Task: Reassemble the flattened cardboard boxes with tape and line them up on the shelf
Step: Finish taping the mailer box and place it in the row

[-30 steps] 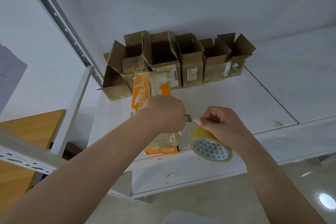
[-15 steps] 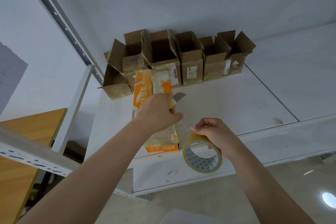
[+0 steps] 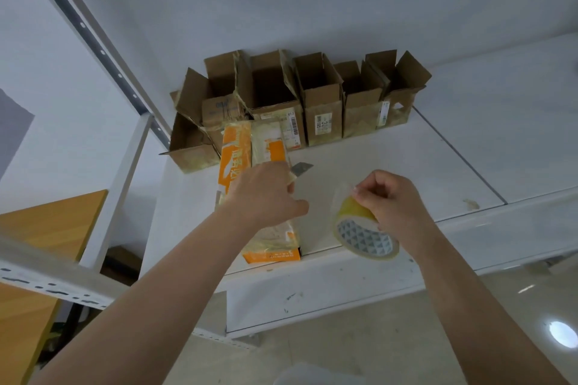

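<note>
Knife hand (image 3: 266, 194) lifts clear, gripping the steel-bladed utility cutter (image 3: 300, 168). My right hand (image 3: 397, 209) pinches the yellow tape roll (image 3: 364, 231), strip now cut. Orange-and-white flattened box (image 3: 250, 184) awaits taping.

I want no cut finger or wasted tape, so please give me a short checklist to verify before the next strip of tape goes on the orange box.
1. Cutter blade points away from both hands: ok, it juts toward the boxes.
2. Left hand grips the cutter firmly: ok.
3. Right hand holds the tape roll: ok.
4. Tape's free end found: cannot tell, too clear to see.
5. Orange box lies steady on the shelf: ok.
6. Its seam closed for taping: cannot tell, left arm hides it.
</note>
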A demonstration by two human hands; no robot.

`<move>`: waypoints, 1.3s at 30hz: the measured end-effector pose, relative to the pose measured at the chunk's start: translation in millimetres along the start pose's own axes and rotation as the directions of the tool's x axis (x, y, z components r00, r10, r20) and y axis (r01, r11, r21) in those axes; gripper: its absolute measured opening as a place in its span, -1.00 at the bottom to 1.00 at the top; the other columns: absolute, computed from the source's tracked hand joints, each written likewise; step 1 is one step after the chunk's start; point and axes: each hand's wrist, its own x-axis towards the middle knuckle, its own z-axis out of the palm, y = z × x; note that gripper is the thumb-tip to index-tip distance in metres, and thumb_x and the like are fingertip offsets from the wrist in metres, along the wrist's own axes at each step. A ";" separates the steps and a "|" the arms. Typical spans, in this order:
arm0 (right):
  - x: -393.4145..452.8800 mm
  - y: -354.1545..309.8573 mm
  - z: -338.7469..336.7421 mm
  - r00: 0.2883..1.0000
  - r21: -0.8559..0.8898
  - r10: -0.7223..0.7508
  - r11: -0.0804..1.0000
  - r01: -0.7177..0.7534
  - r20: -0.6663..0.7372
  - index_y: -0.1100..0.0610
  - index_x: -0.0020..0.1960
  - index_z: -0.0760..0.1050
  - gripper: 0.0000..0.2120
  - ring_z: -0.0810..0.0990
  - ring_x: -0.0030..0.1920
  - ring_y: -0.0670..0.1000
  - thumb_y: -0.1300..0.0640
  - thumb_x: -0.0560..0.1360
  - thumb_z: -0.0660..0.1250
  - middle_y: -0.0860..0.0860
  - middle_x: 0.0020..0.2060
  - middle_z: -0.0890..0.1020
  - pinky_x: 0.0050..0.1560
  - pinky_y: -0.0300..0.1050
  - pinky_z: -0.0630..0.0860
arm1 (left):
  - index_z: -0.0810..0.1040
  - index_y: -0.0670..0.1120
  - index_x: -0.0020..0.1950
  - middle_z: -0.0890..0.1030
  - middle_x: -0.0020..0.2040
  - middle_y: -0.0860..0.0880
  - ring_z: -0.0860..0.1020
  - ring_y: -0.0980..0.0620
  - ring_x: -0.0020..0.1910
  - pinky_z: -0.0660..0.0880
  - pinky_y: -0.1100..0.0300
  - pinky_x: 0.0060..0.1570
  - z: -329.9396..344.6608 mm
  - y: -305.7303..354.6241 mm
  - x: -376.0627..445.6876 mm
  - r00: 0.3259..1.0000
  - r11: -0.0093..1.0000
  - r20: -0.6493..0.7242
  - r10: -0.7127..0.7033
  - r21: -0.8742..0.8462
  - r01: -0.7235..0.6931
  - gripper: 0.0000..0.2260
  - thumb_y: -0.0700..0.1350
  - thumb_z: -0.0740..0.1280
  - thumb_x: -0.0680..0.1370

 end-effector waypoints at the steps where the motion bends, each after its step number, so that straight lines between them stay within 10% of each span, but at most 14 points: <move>1: -1.5 -4.8 -4.2 1.000 0.022 -0.020 1.000 0.021 -0.011 -0.06 -0.26 0.52 -0.83 0.56 -0.26 -0.03 0.01 0.49 0.42 -0.20 -0.42 0.56 -0.23 0.00 0.55 | 0.45 0.01 -0.13 0.55 -0.24 0.05 0.54 0.10 -0.28 0.40 0.20 -0.36 -2.3 -3.2 -1.3 0.999 0.987 -0.006 -0.040 -0.154 0.038 -0.66 0.25 0.40 0.42; 6: -11.0 -33.7 -11.8 0.995 0.043 -0.102 0.994 0.103 -0.021 -0.01 -0.28 0.54 -0.83 0.61 -0.17 0.00 0.07 0.49 0.43 -0.16 -0.34 0.63 0.02 0.19 0.57 | 0.57 0.15 0.01 0.62 -0.18 0.19 0.59 0.34 -0.22 0.47 0.42 -0.36 -14.9 2.9 -17.0 0.995 0.714 -0.056 -0.085 -0.700 0.022 -0.33 0.58 0.27 0.13; 10: -14.8 -52.5 -7.4 0.977 -0.025 -0.211 0.977 0.210 -0.039 -0.05 -0.22 0.54 -0.88 0.63 -0.18 0.02 0.07 0.47 0.43 -0.13 -0.31 0.65 -0.03 0.23 0.58 | 0.54 0.18 0.03 0.61 -0.13 0.25 0.53 0.43 -0.11 0.41 0.53 -0.31 -11.1 24.2 -23.2 0.993 0.740 -0.082 0.085 -0.662 -0.119 -0.33 0.54 0.38 0.08; 17: -13.9 -54.7 -6.3 0.938 -0.230 -0.322 0.930 0.288 -0.128 -0.11 -0.22 0.51 -0.86 0.57 -0.17 -0.20 -0.09 0.48 0.39 -0.30 -0.23 0.61 -0.24 -0.12 0.48 | 0.63 0.02 -0.24 0.63 -0.29 0.06 0.55 0.17 -0.32 0.55 0.23 -0.27 -12.6 8.9 -22.0 0.984 0.628 -0.172 -0.045 -0.771 -0.106 -0.89 -0.03 0.52 0.44; 25: -14.1 -58.6 -1.0 0.907 -0.217 -0.396 0.907 0.362 -0.141 -0.08 -0.18 0.53 -0.90 0.57 -0.26 -0.10 -0.04 0.51 0.36 -0.16 -0.33 0.59 -0.22 0.07 0.54 | 0.58 0.16 -0.04 0.63 -0.11 0.28 0.57 0.37 -0.12 0.45 0.38 -0.19 -17.9 12.9 -28.0 0.989 0.592 -0.148 -0.023 -0.799 -0.106 -0.61 0.36 0.42 0.28; 31: -18.5 -60.5 10.6 0.855 -0.242 -0.475 0.872 0.426 -0.209 -0.06 -0.04 0.57 -0.65 0.52 -0.33 -0.08 -0.26 0.56 0.13 -0.08 -0.40 0.54 -0.33 0.02 0.48 | 0.60 -0.02 -0.16 0.64 -0.25 0.07 0.53 0.18 -0.33 0.47 0.26 -0.30 -13.1 25.3 -28.4 0.961 0.654 -0.272 -0.047 -0.735 -0.176 -0.88 0.00 0.45 0.50; 34: -15.0 -60.3 14.1 0.843 -0.330 -0.479 0.859 0.392 -0.244 -0.11 0.43 0.38 -0.46 0.40 -0.47 -0.10 -0.32 0.56 0.08 -0.06 -0.54 0.39 -0.44 -0.15 0.30 | 0.58 -0.13 -0.19 0.57 -0.40 0.07 0.43 0.22 -0.49 0.38 0.39 -0.45 -13.4 32.1 -36.2 0.983 0.477 -0.164 -0.080 -0.872 -0.107 -0.84 -0.09 0.42 0.54; 39: -11.9 -62.0 16.9 0.785 -0.296 -0.522 0.848 0.439 -0.334 -0.08 0.42 0.41 -0.51 0.42 -0.45 -0.12 -0.23 0.55 0.14 -0.09 -0.53 0.40 -0.40 -0.19 0.32 | 0.57 -0.17 -0.25 0.46 -0.56 0.12 0.33 0.21 -0.62 0.26 0.42 -0.55 -12.2 42.4 -45.4 0.998 0.131 -0.011 -0.067 -0.991 -0.002 -0.81 -0.17 0.39 0.56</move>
